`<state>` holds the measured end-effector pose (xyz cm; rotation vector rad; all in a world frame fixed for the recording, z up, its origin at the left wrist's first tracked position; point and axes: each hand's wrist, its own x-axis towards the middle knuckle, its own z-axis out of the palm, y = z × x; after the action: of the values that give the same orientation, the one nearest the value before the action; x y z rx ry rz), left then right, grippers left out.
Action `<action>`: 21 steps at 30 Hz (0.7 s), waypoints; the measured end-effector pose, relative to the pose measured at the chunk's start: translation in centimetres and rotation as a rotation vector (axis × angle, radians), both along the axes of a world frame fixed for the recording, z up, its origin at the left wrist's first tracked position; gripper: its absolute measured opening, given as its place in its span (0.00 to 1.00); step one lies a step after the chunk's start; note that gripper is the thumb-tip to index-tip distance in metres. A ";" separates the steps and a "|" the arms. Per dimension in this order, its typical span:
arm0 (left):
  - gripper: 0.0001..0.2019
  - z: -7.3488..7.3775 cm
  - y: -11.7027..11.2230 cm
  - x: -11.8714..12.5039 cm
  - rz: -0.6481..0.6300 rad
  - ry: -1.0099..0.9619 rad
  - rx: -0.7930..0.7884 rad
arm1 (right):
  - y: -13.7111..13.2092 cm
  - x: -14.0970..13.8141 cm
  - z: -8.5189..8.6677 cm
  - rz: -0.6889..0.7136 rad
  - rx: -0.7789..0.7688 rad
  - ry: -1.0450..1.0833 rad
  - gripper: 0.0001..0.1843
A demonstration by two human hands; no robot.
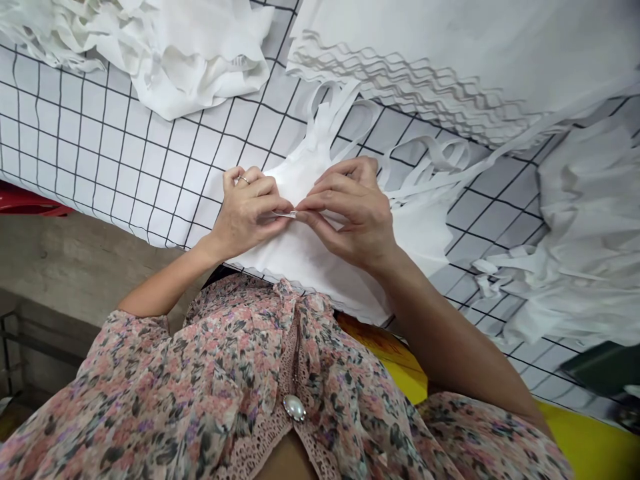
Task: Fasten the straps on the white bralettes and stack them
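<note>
A white garment with thin straps [320,257] lies on the table's near edge, in front of my body. My left hand [253,210], with a ring on one finger, pinches a narrow white edge of it. My right hand [353,210] pinches the same small piece from the other side, its fingertips almost meeting the left ones. The fingers partly cover the pinched spot, so its exact shape is hard to make out. Loose white straps [340,107] curl on the cloth beyond my hands, and more straps [430,160] lie to the right.
A black-and-white checked cloth [165,160] covers the table. Crumpled white garments [200,60] lie at the back left. A stack of white fabric with wavy edges [425,87] is at the back right. More white garments [590,233] and a dark green object [605,367] are at right.
</note>
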<state>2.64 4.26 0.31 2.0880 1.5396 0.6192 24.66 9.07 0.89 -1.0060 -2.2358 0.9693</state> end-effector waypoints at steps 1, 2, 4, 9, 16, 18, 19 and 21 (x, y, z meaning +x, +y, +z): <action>0.07 0.0 0.0 0.0 0.000 0.000 -0.004 | 0.0 0.1 0.0 0.000 -0.005 -0.003 0.11; 0.07 -0.1 0.0 0.0 -0.001 -0.001 -0.005 | -0.1 0.1 0.0 -0.001 -0.007 -0.001 0.11; 0.07 -0.1 0.0 0.0 -0.006 -0.007 -0.001 | -0.2 0.2 0.1 -0.004 -0.009 0.012 0.10; 0.08 -0.1 0.0 -0.1 -0.019 -0.009 0.021 | -0.4 0.1 0.3 -0.019 -0.004 0.030 0.10; 0.08 0.2 0.0 0.0 -0.018 -0.002 0.001 | -0.4 0.1 0.6 -0.036 0.073 0.074 0.10; 0.07 0.2 0.0 0.0 -0.016 0.004 -0.004 | -0.4 0.1 0.8 -0.040 0.039 0.050 0.10; 0.06 0.2 0.0 0.0 -0.016 0.004 -0.005 | -0.4 0.1 0.9 -0.041 0.012 0.026 0.11; 0.06 0.2 0.1 0.0 -0.020 0.006 -0.007 | -0.3 0.1 1.1 -0.035 -0.030 -0.007 0.12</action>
<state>2.67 4.32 0.52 2.0998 1.5200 0.5997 24.76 8.73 1.99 -1.0602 -2.2080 0.9876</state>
